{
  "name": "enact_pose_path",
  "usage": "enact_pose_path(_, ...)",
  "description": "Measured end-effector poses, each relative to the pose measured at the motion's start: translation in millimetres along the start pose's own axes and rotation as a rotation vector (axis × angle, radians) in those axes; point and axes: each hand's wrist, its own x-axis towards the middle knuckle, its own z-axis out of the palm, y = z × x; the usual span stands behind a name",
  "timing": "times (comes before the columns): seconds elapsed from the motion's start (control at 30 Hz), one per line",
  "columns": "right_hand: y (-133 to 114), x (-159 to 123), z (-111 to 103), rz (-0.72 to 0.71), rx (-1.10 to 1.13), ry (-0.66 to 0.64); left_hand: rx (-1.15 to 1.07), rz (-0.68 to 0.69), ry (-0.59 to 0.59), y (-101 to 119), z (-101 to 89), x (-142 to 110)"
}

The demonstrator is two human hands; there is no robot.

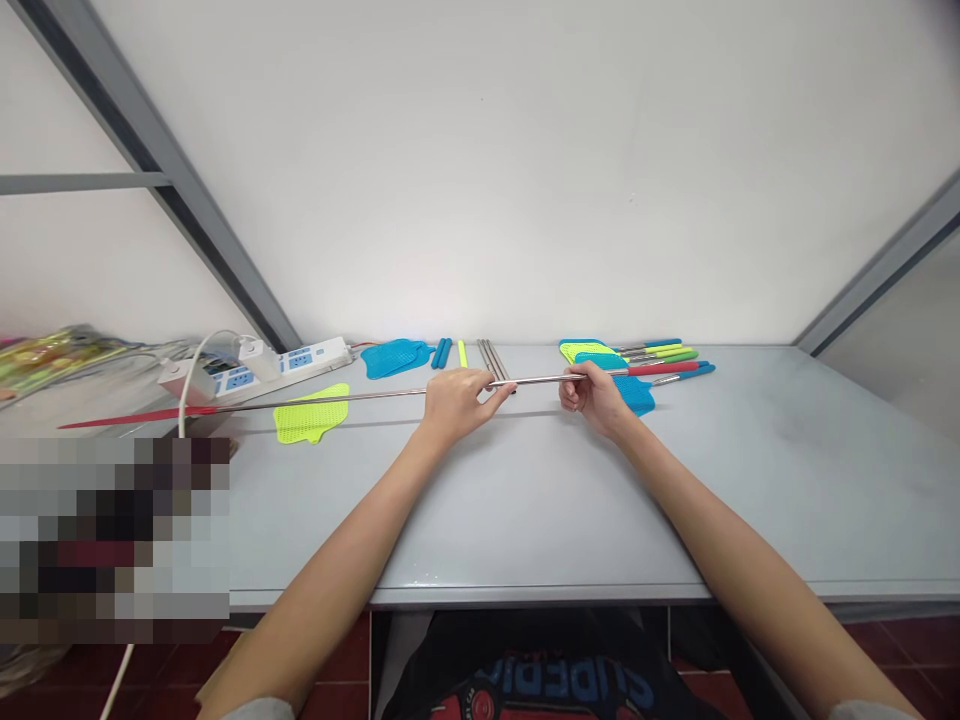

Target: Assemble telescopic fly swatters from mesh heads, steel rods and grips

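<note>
The left hand and right hand are both closed around a long, thin steel rod, holding it level across the table, with the fingers of each hand curled around the shaft. The rod runs past the left hand to a flat red end, which overhangs a white power strip at far left. To the right, it lines up with a red grip, though I cannot tell whether they are joined. Just beyond the left hand lies a bundle of bare steel rods, with a yellow-green stick and two blue handles beside it. A blue mesh swatter head lies further left, and a yellow-green one lies nearer. Blue and yellow-green mesh heads and colour-handled rods sit beyond the right hand on the pale grey table.
</note>
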Motion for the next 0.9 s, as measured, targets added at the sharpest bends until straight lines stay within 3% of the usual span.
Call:
enact_pose_path(0.7, 3.3, 0.5, 4.0, -0.052, 0.056, 0.099, -0.013, 0.109, -0.041, 4.8, 7.5, -0.7)
enact_pose_path(0.9, 9.0, 1.5, 10.8, -0.108, 0.09, 0.222, 0.0, 0.129, -0.043, 11.7, 9.4, -3.5)
